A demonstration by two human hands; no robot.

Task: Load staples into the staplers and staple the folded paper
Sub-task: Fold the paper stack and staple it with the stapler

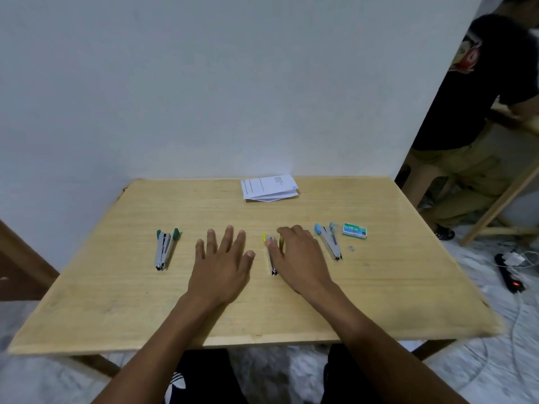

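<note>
Three small staplers lie in a row on the wooden table (116, 287): a green one (164, 249) at the left, a yellow one (271, 255) in the middle, a blue one (329, 242) at the right. My right hand (297, 258) rests over the yellow stapler, with thumb and fingers around its head end. My left hand (223, 263) lies flat on the table with fingers spread, between the green and yellow staplers, holding nothing. A green staple box (354, 230) sits right of the blue stapler. The folded paper (269, 188) lies at the table's far edge.
A small clear scrap (351, 248) lies below the staple box. The wall stands right behind the table. At the right a person (472, 112) in a black shirt stands by a wooden frame. A power strip (509, 272) and cables lie on the floor.
</note>
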